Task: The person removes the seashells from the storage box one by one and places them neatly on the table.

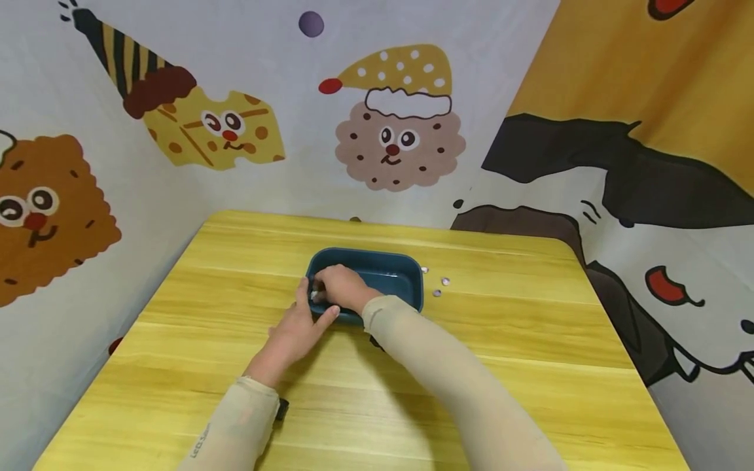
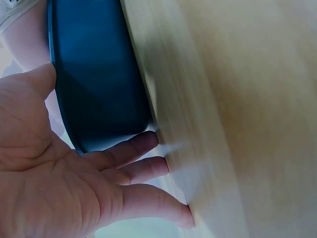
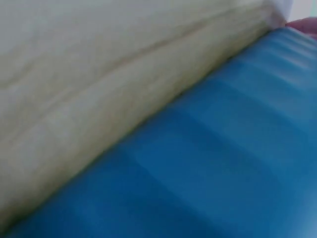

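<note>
A dark blue rectangular container (image 1: 385,284) sits on the wooden table. My left hand (image 1: 292,331) steadies its near left corner, thumb along the near side and fingers around the left end. In the left wrist view, the left hand's fingers (image 2: 153,201) are extended, with their tips at the tabletop beside the container wall (image 2: 99,74). My right hand (image 1: 341,288) reaches down into the container's left end, fingers bent. Small whitish bits (image 1: 316,296) show by its fingertips; I cannot tell whether it pinches any. In the right wrist view the container's blue side (image 3: 208,163) looms close and blurred.
Several small, shiny, pale pinkish pieces lie to the right of the container, including one piece (image 1: 445,281) and a nearer piece (image 1: 437,293). The table (image 1: 501,366) extends around it, and a cartoon-printed cloth (image 1: 247,190) hangs behind.
</note>
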The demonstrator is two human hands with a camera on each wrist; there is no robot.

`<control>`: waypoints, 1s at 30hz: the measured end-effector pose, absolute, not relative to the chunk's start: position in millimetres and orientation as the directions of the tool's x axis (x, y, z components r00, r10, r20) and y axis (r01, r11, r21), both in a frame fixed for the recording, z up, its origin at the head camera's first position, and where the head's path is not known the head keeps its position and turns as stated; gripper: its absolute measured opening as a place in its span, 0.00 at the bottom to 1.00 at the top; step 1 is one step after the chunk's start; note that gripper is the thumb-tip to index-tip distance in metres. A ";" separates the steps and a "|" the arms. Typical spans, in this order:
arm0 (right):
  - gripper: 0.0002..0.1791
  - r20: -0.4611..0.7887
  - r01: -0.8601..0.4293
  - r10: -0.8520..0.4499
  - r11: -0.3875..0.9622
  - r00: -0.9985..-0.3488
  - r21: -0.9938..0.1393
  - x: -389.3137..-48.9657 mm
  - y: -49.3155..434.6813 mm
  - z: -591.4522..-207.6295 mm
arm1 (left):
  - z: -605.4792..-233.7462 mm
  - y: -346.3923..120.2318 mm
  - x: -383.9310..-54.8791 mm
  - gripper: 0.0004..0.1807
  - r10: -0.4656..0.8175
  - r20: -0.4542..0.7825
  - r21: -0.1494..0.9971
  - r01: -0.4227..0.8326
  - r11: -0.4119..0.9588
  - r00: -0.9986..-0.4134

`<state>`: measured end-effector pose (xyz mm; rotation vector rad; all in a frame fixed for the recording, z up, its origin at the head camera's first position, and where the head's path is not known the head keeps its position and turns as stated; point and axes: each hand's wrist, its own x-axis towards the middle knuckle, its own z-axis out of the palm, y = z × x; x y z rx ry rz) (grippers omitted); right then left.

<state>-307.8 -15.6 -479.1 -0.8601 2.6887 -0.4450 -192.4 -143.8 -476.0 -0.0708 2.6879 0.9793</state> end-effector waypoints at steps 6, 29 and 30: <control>0.08 -0.154 -0.547 -0.653 0.721 -0.741 -0.426 -303.1 -6.9 -480.7 | -477.7 -143.0 -191.0 0.61 0.055 -0.284 0.621 -0.140 0.771 -0.957; 0.10 0.005 -0.178 -0.232 0.733 -0.973 -0.656 -287.5 229.9 -429.1 | -476.1 -140.8 -193.4 0.61 0.023 -0.311 0.587 -0.173 0.791 -0.950; 0.10 -0.013 -0.164 -0.223 0.758 -0.975 -0.631 -287.2 238.0 -434.9 | -476.5 -140.1 -193.4 0.61 0.025 -0.312 0.586 -0.171 0.792 -0.950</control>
